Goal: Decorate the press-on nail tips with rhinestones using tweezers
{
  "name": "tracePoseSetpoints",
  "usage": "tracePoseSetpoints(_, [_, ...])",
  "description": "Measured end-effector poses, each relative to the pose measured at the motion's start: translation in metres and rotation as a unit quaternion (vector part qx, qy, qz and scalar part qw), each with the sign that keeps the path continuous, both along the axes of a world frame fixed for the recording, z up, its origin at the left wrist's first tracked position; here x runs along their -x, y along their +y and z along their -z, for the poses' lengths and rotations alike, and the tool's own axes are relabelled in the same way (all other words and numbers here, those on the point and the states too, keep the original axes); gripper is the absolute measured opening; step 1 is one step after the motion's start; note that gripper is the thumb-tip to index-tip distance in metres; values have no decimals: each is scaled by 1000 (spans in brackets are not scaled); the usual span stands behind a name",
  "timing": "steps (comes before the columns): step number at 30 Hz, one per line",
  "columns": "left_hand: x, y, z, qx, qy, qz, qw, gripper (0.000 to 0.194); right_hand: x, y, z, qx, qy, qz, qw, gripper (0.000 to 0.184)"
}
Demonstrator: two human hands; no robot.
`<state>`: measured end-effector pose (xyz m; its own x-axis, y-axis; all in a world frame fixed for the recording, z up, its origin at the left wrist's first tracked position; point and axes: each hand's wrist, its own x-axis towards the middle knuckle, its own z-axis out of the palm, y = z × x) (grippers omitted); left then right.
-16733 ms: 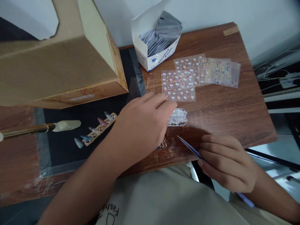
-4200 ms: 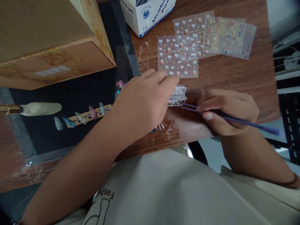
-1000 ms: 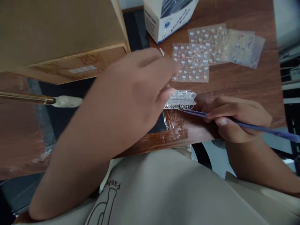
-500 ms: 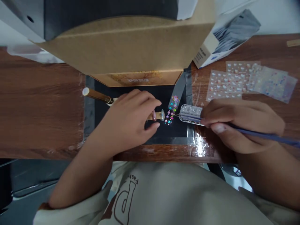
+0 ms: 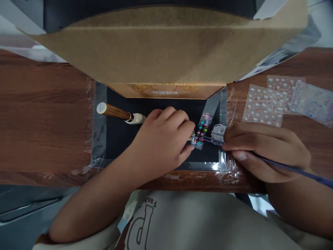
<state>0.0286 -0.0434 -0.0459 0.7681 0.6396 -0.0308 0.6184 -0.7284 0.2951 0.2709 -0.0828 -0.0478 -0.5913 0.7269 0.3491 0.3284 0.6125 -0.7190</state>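
My left hand [image 5: 162, 142] is closed in a pinch over the black mat, with thumb and index finger round a small shiny nail tip [image 5: 193, 138]. Most of its pale support is hidden under the fingers. Slim purple tweezers [image 5: 291, 168] are held in my right hand [image 5: 267, 151], pointing left. Their thin ends reach over the coloured flower sequins [image 5: 204, 129], which lie on a clear strip, and come close to the nail tip. Whether they grip a sequin is too small to tell. A clear, patterned case [image 5: 218, 133] lies partly under my right fingers.
A large cardboard box [image 5: 166, 52] overhangs the back of the black mat [image 5: 119, 146]. A brown-handled brush-like item [image 5: 117, 113] with a whitish end is left of my left hand. Sticker sheets [image 5: 265, 104] lie on the wooden table [image 5: 47, 121] at right.
The whole view has shifted. My right hand has brought the tweezers' ends leftward across the sequins, near the nail tip. My left hand now covers more of the nail tip's support.
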Motion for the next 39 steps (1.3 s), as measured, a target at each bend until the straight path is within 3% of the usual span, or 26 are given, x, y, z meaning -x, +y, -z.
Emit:
tracePoseSetpoints(15, [-1, 0, 0, -5, -2, 1, 1000, 29, 4, 0, 1, -3, -29, 30, 999, 13])
tracePoseSetpoints(39, [-3, 2, -3, 10, 17, -1, 1000, 25, 3, 3, 2, -17, -45, 13, 999, 12])
